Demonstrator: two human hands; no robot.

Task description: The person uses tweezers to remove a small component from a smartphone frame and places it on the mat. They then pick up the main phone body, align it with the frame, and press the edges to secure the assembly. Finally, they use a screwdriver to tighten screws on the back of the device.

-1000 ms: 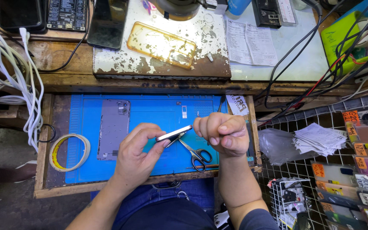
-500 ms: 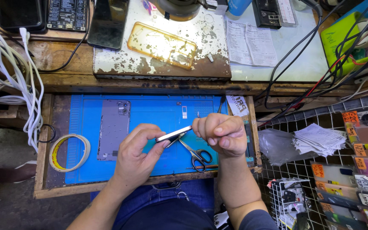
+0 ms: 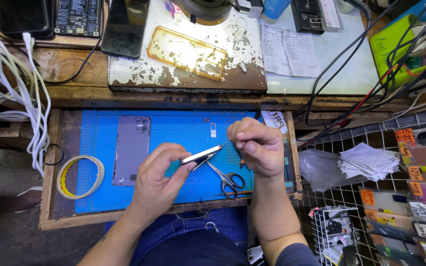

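Very little is changing from the earlier views: the left hand (image 3: pixel 161 180) is still pinching the slim silver phone body (image 3: pixel 200 154) edge-on between thumb and fingers, and the right hand (image 3: pixel 255 148) is still bunched at the phone's far end. The phone is only tilting a touch, which suggests fine work at that end is continuing rather than finishing.

The left hand is lying palm-up with its fingers curled and clamped on the phone's near end. The right hand's fingers are pressing together, fingertips meeting at the phone's tip; whether they are gripping a small tool or part I cannot tell.

Just below and between the hands, black-handled steel scissors (image 3: pixel 227 178) are lying on the blue silicone work mat (image 3: pixel 183 128). Left of the left hand, a grey phone back panel (image 3: pixel 131 150) is resting flat, and further left a roll of yellowish tape (image 3: pixel 80 176).
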